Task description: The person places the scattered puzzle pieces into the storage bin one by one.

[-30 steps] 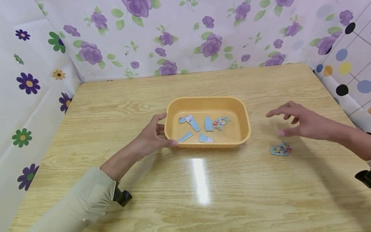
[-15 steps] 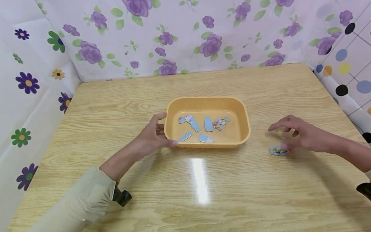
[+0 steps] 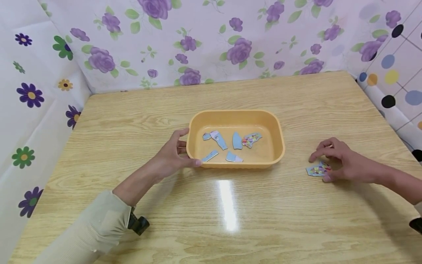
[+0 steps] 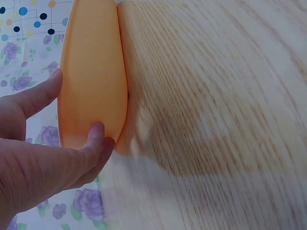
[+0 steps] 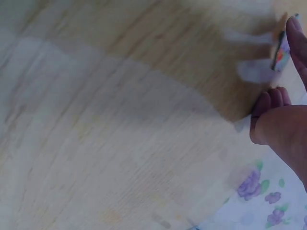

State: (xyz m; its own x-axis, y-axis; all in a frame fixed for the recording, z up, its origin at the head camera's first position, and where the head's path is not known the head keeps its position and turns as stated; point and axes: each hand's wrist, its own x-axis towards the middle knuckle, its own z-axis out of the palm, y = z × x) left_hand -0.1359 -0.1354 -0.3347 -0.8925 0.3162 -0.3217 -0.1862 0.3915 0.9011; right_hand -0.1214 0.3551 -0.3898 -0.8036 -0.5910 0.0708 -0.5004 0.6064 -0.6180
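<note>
An orange-yellow plastic tray [image 3: 235, 164] with rounded corners holds several light-blue puzzle pieces [image 3: 219, 140], some with a colourful print. My left hand [image 3: 173, 154] grips the tray's left end, thumb at the near corner and fingers against the outer side wall. In the left wrist view the fingertips touch the tray wall [image 4: 93, 72]. Right of the tray, one loose printed puzzle piece [image 3: 316, 170] lies on the table. My right hand [image 3: 343, 161] is over it, thumb at its near right edge and bent fingers on its far side, apart from a pinch.
The wood-grain table [image 3: 158, 216] spreads around the tray, with a bright light reflection in front. A purple-flowered sheet [image 3: 204, 44] hangs behind the table. Patterned sheets also stand along the left and right sides.
My right hand has come down and nearer to me, reaching the loose puzzle piece, with its thumb moving to the near edge. My left hand and the tray have stayed put.
</note>
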